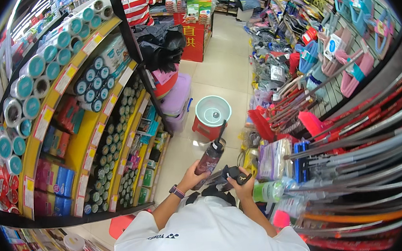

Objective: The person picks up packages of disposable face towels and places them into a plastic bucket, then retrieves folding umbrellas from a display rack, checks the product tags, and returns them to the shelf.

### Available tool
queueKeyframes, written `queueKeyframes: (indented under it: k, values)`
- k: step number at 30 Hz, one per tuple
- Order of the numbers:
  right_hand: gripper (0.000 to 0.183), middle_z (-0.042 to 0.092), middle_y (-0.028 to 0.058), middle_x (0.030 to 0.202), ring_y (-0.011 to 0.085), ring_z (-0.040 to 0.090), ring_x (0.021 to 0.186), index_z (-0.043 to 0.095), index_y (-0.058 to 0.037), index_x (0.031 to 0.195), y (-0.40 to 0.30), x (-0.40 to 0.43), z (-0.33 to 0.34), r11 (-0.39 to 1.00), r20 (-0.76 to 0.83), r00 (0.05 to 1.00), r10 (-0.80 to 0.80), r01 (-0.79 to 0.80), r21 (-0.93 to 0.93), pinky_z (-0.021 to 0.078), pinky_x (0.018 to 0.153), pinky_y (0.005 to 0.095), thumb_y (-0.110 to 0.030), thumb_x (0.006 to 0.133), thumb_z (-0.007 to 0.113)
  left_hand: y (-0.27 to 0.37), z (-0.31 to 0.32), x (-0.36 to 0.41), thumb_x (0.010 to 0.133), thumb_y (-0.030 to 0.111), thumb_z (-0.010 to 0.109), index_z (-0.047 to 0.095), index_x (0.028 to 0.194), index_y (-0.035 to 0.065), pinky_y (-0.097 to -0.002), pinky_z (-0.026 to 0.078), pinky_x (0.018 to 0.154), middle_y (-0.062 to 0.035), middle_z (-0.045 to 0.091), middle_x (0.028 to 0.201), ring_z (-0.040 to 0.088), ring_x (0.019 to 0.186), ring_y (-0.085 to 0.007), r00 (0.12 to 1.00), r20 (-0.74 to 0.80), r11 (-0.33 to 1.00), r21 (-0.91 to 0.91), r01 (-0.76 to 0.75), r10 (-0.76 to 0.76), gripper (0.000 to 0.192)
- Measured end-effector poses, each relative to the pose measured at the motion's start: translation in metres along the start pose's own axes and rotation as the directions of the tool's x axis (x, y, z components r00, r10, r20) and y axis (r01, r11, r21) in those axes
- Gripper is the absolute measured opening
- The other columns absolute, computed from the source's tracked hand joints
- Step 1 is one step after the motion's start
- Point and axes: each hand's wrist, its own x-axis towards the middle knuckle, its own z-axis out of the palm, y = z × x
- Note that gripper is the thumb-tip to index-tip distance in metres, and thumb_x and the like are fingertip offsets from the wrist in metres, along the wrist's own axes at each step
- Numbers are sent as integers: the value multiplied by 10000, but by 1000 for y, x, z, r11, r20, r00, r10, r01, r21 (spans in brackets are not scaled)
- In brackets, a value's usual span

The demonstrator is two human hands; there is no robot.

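Note:
My left hand (196, 174) is closed around a dark reddish bottle (209, 159) with a black cap and a strap at its top; printing runs along its side. Beside it, my right hand (243, 185) grips a second bottle (220, 177), clear and smoky, near its black lid (243, 178). Both bottles are tilted and held in front of my chest, close together. On the floor ahead stands a pale green plastic basin (213, 110), resting on a red stool or tub (205, 129). A small round dark item shows inside the basin.
Shelves (71, 137) of rolls and canned goods line the left. To the right are mop or broom poles (362, 161), red brush heads (261, 124) and clothes hangers (355, 70). Lilac storage boxes (177, 99) stand by the shelf end. A person in a striped shirt (138, 7) is farther back.

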Motion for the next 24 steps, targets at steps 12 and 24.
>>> queueKeyframes:
  k: [12,24]
  values:
    - [480,612,71,897,127,573,803,549,71,1079,60,176,-45,973,-222,957,188,-150,177,458,748,238,-28,659,762,10,-25,125,734,144,709,514,1091,27,-266,458,754,-49,602,917,563,831,-111,967,-253,986,155,69,-28,424]
    - [441,594,45,974,120,563,827,540,26,1126,113,327,-3,952,-435,855,284,-199,231,461,745,243,13,718,706,-30,-106,270,710,152,711,523,1065,25,-308,464,733,-114,625,905,608,814,-198,903,-430,951,280,127,6,422]
